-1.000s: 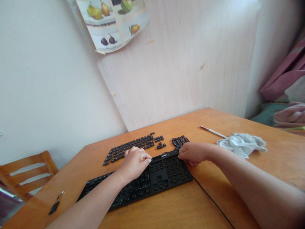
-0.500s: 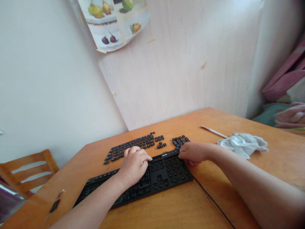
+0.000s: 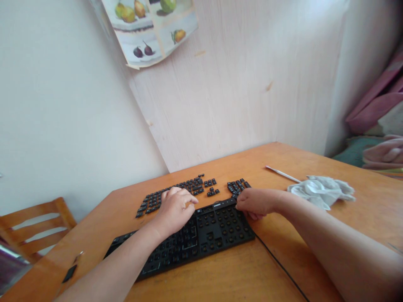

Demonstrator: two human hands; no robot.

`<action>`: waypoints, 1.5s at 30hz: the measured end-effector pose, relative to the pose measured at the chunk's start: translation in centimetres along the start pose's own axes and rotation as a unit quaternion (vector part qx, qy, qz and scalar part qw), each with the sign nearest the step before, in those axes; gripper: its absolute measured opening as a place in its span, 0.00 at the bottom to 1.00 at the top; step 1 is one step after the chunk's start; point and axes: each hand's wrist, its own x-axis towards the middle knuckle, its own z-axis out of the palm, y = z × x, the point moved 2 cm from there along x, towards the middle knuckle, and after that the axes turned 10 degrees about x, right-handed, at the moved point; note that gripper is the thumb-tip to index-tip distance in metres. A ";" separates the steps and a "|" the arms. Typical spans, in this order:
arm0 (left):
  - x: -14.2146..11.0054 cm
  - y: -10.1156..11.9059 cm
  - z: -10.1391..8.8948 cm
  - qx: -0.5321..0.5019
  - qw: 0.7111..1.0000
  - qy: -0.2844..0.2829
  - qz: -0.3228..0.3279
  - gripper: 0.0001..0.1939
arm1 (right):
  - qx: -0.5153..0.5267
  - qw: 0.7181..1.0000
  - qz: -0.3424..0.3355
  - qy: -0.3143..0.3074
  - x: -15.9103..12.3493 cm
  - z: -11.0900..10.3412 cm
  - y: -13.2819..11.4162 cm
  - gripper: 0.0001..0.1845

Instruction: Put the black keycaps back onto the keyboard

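Note:
A black keyboard [image 3: 220, 228] with its keycaps off lies on the wooden table [image 3: 239, 277]. Behind it, loose black keycaps [image 3: 204, 183] are laid out in rows on the table. My left hand [image 3: 174, 207] hovers over the keyboard's back edge and the laid-out keycaps, with its fingers curled and its fingertips pinched together; what they hold is hidden. My right hand [image 3: 256, 201] is closed on the keyboard's far right corner, beside a small group of keycaps [image 3: 237, 185].
A crumpled grey cloth [image 3: 321, 188] and a thin white stick [image 3: 281, 173] lie to the right. The keyboard's cable [image 3: 277, 264] runs toward me. A small black object [image 3: 69, 273] sits near the left edge, past which stands a wooden chair [image 3: 34, 218]. Walls close off the back.
My left hand has moved up and slightly left, from the keyboard's keybed to the rows of loose keycaps. The right hand has stayed on the corner.

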 end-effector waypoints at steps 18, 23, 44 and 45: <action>13.5 -8.3 7.2 0.021 0.989 -0.056 -0.134 0.09 | 0.033 0.999 0.017 0.002 -0.8 0.0 -0.5 0.13; 16.0 -8.5 9.1 0.017 0.987 -0.075 -0.141 0.09 | 0.046 0.999 0.019 0.004 -0.7 0.0 -0.3 0.13; 18.3 -8.3 10.7 -0.005 0.973 -0.130 -0.188 0.08 | 0.056 0.998 0.018 -0.002 -0.7 0.0 -0.2 0.12; 18.3 -8.3 10.6 -0.005 0.973 -0.129 -0.190 0.09 | 0.055 0.998 0.018 -0.002 -0.7 0.0 -0.2 0.12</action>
